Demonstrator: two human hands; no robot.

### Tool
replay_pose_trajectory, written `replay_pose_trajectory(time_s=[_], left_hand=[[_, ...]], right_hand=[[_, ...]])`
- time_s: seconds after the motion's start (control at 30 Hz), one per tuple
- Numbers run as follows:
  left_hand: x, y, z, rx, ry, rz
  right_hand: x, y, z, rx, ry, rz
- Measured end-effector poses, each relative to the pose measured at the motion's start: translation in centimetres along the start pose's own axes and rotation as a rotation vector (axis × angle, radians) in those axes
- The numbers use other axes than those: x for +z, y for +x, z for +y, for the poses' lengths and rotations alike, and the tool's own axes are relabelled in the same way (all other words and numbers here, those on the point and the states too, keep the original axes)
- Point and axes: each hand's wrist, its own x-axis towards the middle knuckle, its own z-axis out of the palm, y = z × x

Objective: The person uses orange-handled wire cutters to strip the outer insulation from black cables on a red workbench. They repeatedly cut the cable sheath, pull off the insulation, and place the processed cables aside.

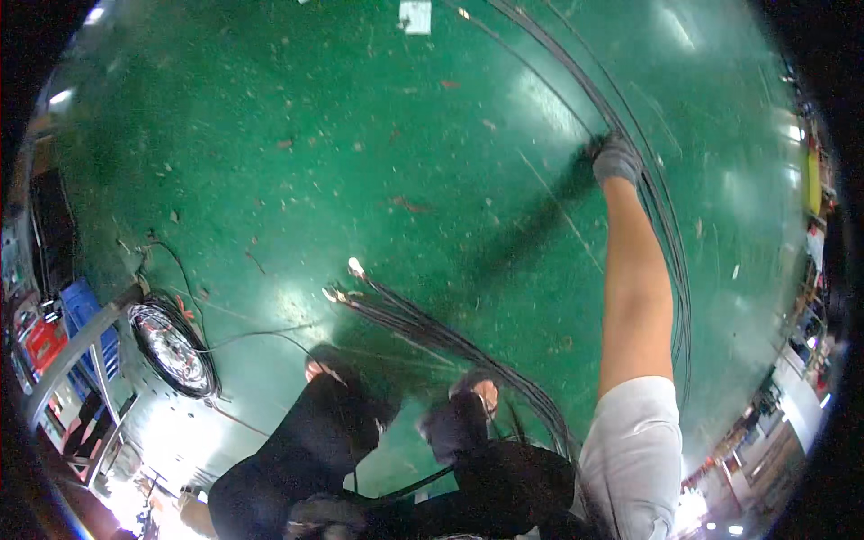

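My right arm reaches far out to the right, and its grey-gloved right hand (617, 162) is closed around black cable. A thin cable (531, 67) runs from the far edge into this hand. Beside the hand, a long bundle of black cables (670, 238) curves down along my forearm. Close to my body at the lower edge is a blurred grey shape that looks like my gloved left hand (324, 516); its fingers cannot be made out. Another black cable bundle (432, 333), with pale ends, lies on the floor in front of my feet and runs back toward my right side.
A coil of dark cable (171, 346) sits at the left beside a metal frame (76, 364). Blue crates (85, 315) and a red box (45, 345) stand behind it. Red scraps dot the green floor (315, 180); a white square (415, 17) lies far ahead. Shelving lines the right edge.
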Motion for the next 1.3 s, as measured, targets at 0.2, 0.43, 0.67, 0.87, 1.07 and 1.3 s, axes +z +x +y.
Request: replay_pose_trajectory(time_s=[0.2,0.43,0.67,0.87,1.07,1.3], left_hand=[[1.2,-0.7,2.3,0.004,0.019,-0.056],[2.5,-2.5,2.8,0.101,0.166,0.064],[-0.4,-9.7,4.0,-0.066,-0.538,0.751],[-9.7,-18.3,30.6,-0.041,-0.680,1.140],[-35.2,-43.8,53.3,0.984,-0.649,1.121],[-28.3,-67.3,50.8,1.300,-0.177,1.011]], right_hand=[[5.9,-3.9,0.5,-0.643,0.321,-0.073],[-13.4,-33.7,-6.3,-0.901,0.635,-0.448],[-32.7,-52.9,2.8,-0.671,1.350,-0.149],[-54.0,-63.6,10.6,-0.641,1.363,0.144],[-68.4,-74.8,10.5,-0.930,1.403,0.216],[-71.9,-94.2,7.6,-1.426,1.317,0.296]])
